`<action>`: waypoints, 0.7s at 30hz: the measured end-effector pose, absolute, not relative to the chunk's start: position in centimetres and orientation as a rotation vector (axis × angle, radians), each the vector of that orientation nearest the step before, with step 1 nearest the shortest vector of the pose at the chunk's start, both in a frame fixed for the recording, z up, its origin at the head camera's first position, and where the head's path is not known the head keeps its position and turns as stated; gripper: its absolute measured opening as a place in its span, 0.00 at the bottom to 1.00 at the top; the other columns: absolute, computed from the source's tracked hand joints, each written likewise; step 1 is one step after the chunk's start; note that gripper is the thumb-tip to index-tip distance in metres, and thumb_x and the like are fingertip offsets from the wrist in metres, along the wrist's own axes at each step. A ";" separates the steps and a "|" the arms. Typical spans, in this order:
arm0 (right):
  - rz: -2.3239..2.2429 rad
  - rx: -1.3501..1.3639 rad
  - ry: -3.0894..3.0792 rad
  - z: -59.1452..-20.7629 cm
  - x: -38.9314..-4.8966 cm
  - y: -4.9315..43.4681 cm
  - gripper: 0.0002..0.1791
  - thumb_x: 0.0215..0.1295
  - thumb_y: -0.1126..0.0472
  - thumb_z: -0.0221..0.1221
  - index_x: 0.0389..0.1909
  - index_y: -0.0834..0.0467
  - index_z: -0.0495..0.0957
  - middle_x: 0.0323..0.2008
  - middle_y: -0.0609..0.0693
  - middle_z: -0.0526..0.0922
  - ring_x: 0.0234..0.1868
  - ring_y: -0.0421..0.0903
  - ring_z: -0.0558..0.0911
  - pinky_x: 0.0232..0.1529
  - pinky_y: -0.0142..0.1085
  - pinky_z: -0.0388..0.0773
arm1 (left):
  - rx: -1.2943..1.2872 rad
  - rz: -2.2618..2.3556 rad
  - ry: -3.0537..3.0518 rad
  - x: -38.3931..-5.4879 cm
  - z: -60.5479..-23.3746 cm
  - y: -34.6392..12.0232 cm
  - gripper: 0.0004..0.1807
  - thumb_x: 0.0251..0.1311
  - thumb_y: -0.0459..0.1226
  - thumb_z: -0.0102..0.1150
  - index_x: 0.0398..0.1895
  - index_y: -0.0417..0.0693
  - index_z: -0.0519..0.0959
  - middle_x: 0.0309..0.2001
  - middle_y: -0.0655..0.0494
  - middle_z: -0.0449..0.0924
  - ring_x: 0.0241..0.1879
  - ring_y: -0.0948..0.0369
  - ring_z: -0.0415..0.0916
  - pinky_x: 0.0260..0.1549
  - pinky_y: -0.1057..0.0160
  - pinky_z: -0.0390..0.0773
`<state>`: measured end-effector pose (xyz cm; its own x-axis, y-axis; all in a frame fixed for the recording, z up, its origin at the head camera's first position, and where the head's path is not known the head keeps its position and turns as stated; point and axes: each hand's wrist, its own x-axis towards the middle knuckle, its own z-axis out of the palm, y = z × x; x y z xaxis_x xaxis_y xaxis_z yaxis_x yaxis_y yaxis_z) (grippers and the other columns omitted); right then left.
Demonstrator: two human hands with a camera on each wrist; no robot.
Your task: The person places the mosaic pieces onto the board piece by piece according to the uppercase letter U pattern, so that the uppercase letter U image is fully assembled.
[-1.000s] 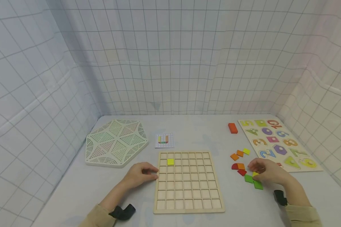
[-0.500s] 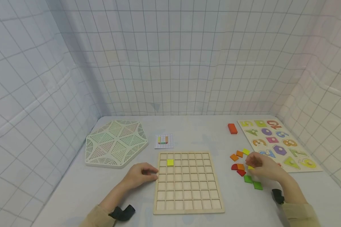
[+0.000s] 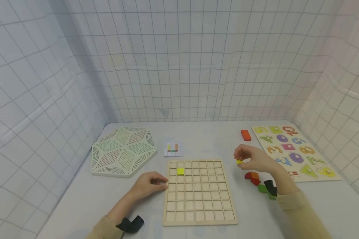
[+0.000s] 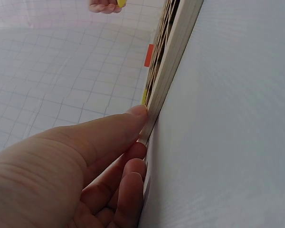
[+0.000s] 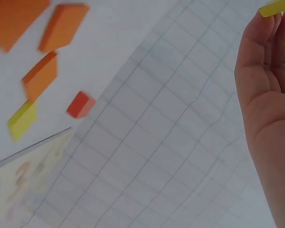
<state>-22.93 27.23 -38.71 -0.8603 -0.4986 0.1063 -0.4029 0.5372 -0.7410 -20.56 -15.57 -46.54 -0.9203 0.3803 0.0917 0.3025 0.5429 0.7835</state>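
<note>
My right hand is raised over the table to the right of the wooden grid board. Between thumb and fingers it pinches a yellow tile, whose edge also shows at the top of the right wrist view. My left hand lies at the board's left side; in the left wrist view the thumb tip touches the board's edge and the other fingers are loosely bent beside it. One yellow square tile sits in the top row but one, second column.
Red, orange and green tiles lie right of the board. A red block and a number puzzle are farther back. Behind the board lies a pattern card; a white hexagonal board is at left.
My right hand picked up the yellow tile near the green ones and has carried it left and away from me, off the table. The left hand has stayed at the board's edge.
</note>
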 end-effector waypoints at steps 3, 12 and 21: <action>-1.267 -0.857 2.591 -37.8 -23.7 24.7 0.16 0.52 0.70 0.64 0.40 0.56 0.72 0.38 0.52 0.77 0.41 0.46 0.77 0.47 0.39 0.75 | 0.594 1.336 2.681 -20.6 -46.5 -15.6 0.12 0.49 0.45 0.69 0.37 0.54 0.84 0.28 0.64 0.76 0.29 0.63 0.70 0.29 0.67 0.70; -1.263 -1.075 2.422 -37.8 -26.0 17.0 0.13 0.54 0.70 0.62 0.39 0.56 0.72 0.37 0.49 0.78 0.40 0.45 0.77 0.46 0.38 0.75 | 0.627 1.350 2.684 -20.8 -46.8 -15.8 0.12 0.49 0.45 0.69 0.37 0.54 0.84 0.29 0.64 0.76 0.29 0.63 0.70 0.29 0.67 0.70; -1.255 -1.112 2.258 -39.5 -26.8 11.5 0.17 0.51 0.72 0.64 0.43 0.64 0.73 0.40 0.62 0.78 0.41 0.48 0.78 0.47 0.41 0.74 | 0.625 1.351 2.657 -20.9 -47.0 -15.8 0.12 0.50 0.46 0.69 0.37 0.54 0.84 0.29 0.64 0.77 0.29 0.63 0.71 0.29 0.67 0.70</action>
<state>-26.77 11.50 -39.49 -0.6420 -0.7621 0.0837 -0.4737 0.3084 -0.8249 -20.86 -15.80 -46.97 -0.9114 0.3998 0.0976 0.3144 0.5234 0.7920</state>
